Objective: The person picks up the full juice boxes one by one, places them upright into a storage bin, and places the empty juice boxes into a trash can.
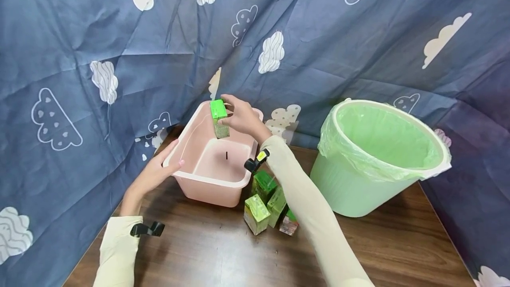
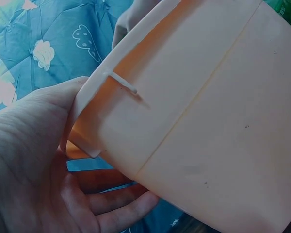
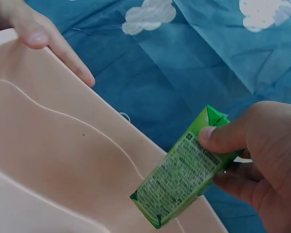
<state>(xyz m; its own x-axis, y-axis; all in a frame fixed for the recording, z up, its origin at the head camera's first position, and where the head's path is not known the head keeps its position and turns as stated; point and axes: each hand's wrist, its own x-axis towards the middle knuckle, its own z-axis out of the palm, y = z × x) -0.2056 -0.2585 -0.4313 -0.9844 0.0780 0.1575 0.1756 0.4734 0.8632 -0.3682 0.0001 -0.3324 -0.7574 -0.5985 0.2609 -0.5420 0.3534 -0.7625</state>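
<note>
A pink plastic basin (image 1: pixel 207 196) stands on the wooden table. My left hand (image 1: pixel 153 176) grips its left rim, the thumb on one side of the wall and the fingers on the other, as the left wrist view (image 2: pixel 43 160) also shows. Over the basin's far part, my right hand (image 1: pixel 241 121) pinches a green juice carton (image 3: pixel 177 177) between thumb and fingers. The carton is tilted in the right wrist view, with its printed side towards the camera. Beside the basin's near right corner stand several more cartons (image 1: pixel 256 216), partly hidden by my right forearm.
A pale green bin (image 1: pixel 338 185) with a plastic liner (image 1: pixel 382 169) over its rim stands to the right. Dark blue cloth (image 1: pixel 167 48) with cloud prints hangs behind and at both sides. Brown wooden tabletop (image 1: pixel 207 242) lies in front of the basin.
</note>
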